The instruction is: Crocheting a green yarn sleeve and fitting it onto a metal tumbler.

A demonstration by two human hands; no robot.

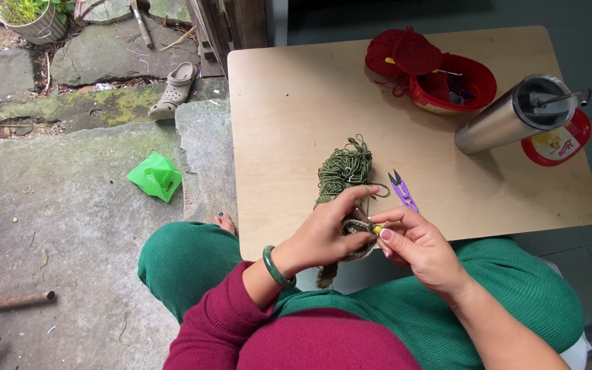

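The bench [296, 89] was a pale plywood top pulled up over the person's lap, and it carried everything within reach. At its far right lay a steel tumbler [508, 116] on its side beside a red lid [558, 145]; behind that sat a red bowl [455, 83] with red yarn [400, 53] spilling out. Nearer the middle lay the green skein [344, 170], with purple snips [403, 192] just beside it.

At the bench's near edge the left hand [323, 233] held the small crocheted piece [355, 233] — its fingers were pinched on the work, thumb on top. The right hand [416, 245] was closed on a hook [377, 229] with a yellow grip, its tip at the piece (the tip itself was too small to make out).

To work the stitch well, I judged the left pinch should sit close to the hook, keeping the loop steady and the strand from the skein lightly taut — slack would give uneven stitches. The skein looked tangled, so it could snag.
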